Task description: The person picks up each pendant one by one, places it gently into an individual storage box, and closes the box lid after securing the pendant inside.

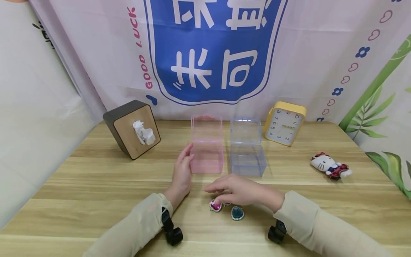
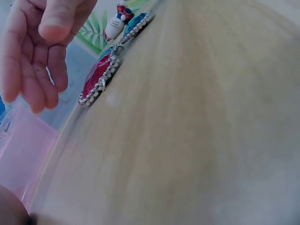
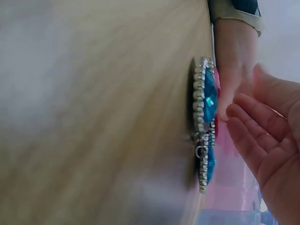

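My left hand (image 1: 182, 175) rests against the left side of a clear pink plastic box (image 1: 207, 166), its fingers extended along the wall. The box's lid stands raised at the back. To its right is a clear blue box (image 1: 248, 170), lid also up. My right hand (image 1: 239, 190) hovers palm down over heart-shaped gem charms with beaded silver rims, fingers loosely bent and holding nothing. A pink charm (image 1: 215, 205) lies below its thumb, and a teal charm (image 1: 237, 213) lies nearer me. The right wrist view shows a second blue charm (image 3: 211, 164), which the right hand hides from the head view.
A tissue box (image 1: 132, 130) with a wooden face stands at the back left. Behind the blue box, at the right, is a yellow clock (image 1: 285, 123). A kitten figurine (image 1: 330, 166) lies on the wooden table (image 1: 96, 200) farther right. A printed cloth (image 1: 212, 71) hangs behind.
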`<state>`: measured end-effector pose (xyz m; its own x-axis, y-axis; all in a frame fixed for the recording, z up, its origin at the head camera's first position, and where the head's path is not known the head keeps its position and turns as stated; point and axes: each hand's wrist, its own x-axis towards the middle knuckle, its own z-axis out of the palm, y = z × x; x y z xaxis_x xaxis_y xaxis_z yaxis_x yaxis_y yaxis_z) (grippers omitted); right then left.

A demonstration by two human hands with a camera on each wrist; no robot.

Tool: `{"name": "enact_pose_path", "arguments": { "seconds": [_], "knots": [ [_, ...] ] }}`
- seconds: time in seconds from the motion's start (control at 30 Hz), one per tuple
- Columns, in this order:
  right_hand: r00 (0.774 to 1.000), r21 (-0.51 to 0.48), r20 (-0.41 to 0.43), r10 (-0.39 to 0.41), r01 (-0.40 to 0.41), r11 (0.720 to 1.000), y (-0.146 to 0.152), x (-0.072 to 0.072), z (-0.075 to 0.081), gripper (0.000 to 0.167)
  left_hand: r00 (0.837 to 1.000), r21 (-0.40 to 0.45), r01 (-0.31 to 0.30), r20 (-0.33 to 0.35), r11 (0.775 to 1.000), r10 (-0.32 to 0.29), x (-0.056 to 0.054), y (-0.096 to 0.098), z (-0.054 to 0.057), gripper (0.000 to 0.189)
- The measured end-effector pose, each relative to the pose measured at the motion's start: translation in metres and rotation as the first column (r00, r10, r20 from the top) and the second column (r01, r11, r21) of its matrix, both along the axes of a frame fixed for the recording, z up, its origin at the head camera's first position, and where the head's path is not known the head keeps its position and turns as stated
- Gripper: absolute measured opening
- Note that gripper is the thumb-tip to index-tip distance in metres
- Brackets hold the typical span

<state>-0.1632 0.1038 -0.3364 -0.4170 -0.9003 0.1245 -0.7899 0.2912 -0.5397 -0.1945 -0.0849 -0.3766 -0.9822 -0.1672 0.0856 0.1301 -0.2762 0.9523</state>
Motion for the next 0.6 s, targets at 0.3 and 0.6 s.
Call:
{"name": "enact_pose_path", "arguments": {
  "seconds": [0.3, 0.6],
  "knots": [
    [1.000, 0.036, 0.014, 0.015, -0.016, 0.999, -0.001, -0.002, -0.007, 0.038, 1.000, -0.116, -0.027, 0.001, 0.993, 0.027, 0.000, 0.001, -0.004, 0.042],
    [0.999, 0.019, -0.044, 0.030, -0.029, 0.999, -0.003, -0.003, -0.013, 0.029, 1.000, -0.105, -0.026, 0.013, 0.994, 0.027, -0.001, 0.001, -0.005, 0.041]
  ]
}}
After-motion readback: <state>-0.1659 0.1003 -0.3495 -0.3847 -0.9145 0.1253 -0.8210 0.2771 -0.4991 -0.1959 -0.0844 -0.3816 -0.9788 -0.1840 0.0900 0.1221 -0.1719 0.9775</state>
